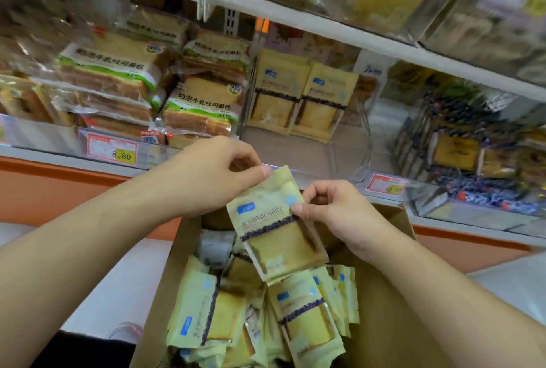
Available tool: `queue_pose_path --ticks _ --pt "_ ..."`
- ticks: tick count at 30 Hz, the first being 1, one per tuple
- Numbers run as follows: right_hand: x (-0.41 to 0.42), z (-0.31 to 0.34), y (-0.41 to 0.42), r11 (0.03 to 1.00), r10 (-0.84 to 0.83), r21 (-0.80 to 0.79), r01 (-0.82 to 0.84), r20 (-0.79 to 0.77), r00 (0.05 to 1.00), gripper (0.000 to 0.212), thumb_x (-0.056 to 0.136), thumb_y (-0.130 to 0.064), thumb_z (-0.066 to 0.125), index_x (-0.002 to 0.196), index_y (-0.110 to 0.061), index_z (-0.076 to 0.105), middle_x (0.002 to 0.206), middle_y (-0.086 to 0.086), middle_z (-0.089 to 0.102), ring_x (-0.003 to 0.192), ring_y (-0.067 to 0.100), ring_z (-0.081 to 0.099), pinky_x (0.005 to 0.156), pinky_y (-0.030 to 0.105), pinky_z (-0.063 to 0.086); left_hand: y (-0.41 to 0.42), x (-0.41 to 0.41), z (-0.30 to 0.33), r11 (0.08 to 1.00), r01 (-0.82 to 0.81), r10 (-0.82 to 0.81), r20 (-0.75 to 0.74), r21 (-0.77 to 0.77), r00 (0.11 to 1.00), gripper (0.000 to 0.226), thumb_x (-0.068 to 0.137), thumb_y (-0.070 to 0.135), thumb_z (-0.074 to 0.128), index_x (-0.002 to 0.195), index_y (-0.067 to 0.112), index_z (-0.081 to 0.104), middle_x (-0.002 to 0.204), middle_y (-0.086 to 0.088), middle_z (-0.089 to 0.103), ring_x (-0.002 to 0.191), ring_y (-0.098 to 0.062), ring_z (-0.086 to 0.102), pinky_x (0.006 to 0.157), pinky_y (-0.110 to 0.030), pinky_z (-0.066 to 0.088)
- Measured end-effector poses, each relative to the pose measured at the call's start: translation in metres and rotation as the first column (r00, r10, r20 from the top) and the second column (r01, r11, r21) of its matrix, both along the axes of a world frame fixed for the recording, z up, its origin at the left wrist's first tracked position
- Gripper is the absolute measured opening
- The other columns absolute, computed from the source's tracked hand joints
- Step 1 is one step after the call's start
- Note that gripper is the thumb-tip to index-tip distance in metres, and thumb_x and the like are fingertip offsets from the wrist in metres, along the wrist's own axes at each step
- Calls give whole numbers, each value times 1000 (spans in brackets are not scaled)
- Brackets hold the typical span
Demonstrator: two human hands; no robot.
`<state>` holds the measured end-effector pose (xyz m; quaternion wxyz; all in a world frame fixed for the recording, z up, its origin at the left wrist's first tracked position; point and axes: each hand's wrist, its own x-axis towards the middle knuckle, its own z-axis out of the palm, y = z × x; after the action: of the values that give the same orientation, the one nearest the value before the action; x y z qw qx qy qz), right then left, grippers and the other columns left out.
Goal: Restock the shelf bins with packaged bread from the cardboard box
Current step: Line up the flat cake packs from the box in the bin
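While we look down over the open cardboard box (393,294), we see one pale yellow bread packet (277,229) held up in the air above it, tilted with its top edge leaning toward the shelf. Our left hand (212,175) pinches the packet's top corner between thumb and forefinger, the other fingers curled in. Our right hand (334,214) pinches the packet's right edge, thumb on the printed face beside the dark purple band, the remaining fingers folded behind. Both forearms reach in from the lower corners of the view.

Below the held packet, we find the box holding a loose heap of matching packets (295,317), lying at mixed angles, some face up, some on edge. Each shows a small blue label and a purple band across a clear window with a yellow slice of bread.

Beyond our hands, we see the clear shelf bin (348,158) straight ahead. Two of the same yellow packets (301,99) stand upright side by side at its back, and the front part of the bin's floor shows bare. To the left, a neighbouring bin holds stacked toast packs with green and white bands (124,72), with a red-bordered price tag (112,150) reading 8.80 on its front. To the right, another bin holds darker packets (472,143), too blurred for us to read, with a second price tag (385,184) on the rail below. Above, an upper shelf (325,25) carries clear bins of blurred yellow goods.
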<state>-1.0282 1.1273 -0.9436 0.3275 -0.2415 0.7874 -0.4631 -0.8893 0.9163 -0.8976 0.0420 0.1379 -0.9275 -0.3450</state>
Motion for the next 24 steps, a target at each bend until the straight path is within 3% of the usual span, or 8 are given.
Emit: queue_pose_path --ticks 3,5,8,11,16,24 --pt "-2 21 15 992 -61 -113 65 37 997 21 87 -5 82 74 -14 69 80 19 72 78 29 60 77 42 41 7 -4 6 983 -24 30 -29 184 999 25 86 56 73 101 36 73 91 20 75 86 5 68 80 -24 55" --pt "-2 27 26 983 -89 -155 97 62 994 20 89 -5 81 75 -12 68 79 18 73 75 28 62 73 39 44 12 -7 4 938 -64 71 -6 341 997 28 84 46 80 106 33 70 91 15 78 87 -2 72 85 -34 60" --pt "-2 32 36 972 -111 -198 124 73 991 19 89 -6 80 78 -9 65 76 15 72 68 21 63 64 31 46 18 -11 3 885 -113 112 28 451 993 13 91 35 77 97 24 76 87 3 80 89 -20 77 85 -49 63" --pt "-3 34 40 965 -113 -226 131 89 990 18 91 -7 79 80 -8 65 79 15 73 67 18 63 61 27 47 24 -15 11 814 -141 140 46 564 989 13 97 21 71 99 9 74 87 -5 81 87 -20 79 85 -47 64" --pt "-9 39 45 950 -138 -260 174 148 979 17 93 -4 75 82 -7 63 77 12 73 61 11 64 53 17 46 32 -23 22 801 -149 182 1 580 983 14 97 20 70 100 7 74 87 -5 81 87 -18 79 83 -42 63" --pt "-14 44 44 932 -188 -290 219 131 973 14 94 -5 74 85 -6 63 79 14 74 67 17 69 55 22 49 40 -30 24 799 -157 292 -147 580 945 13 97 22 69 98 10 76 81 -4 80 81 -14 78 72 -31 63"
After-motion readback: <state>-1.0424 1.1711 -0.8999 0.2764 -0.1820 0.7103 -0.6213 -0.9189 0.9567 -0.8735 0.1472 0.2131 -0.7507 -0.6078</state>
